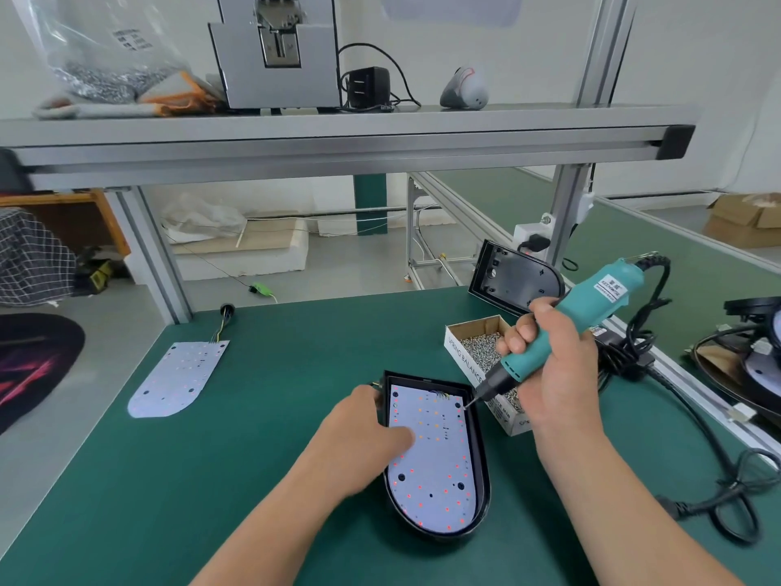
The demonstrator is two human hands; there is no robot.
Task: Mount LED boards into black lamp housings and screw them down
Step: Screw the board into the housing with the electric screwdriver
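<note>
The LED board (431,471) sat inside the black housing (482,480), near centre on the green table (253,458). The left hand (363,433) clasped the housing's left rim, thumb on the board. The right hand (549,365) gripped a teal screwdriver (591,298), its tip at the board's far-right corner.

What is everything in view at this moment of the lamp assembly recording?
mat: 1, green, covers table
lamp housing: 1, black, mat centre
LED board: 1, white, inside lamp housing
spare LED board: 1, white, flat at mat's left
empty housing: 1, black, far right of mat
screw box: 1, cardboard, right of lamp housing, silvery screws inside
screwdriver: 1, teal, tip at LED board's upper right corner
cables: count unclear, black, bunched at mat's right
shelf: 1, grey, overhead
left hand: 1, holds lamp housing's left edge, thumb on LED board
right hand: 1, grips screwdriver
</note>
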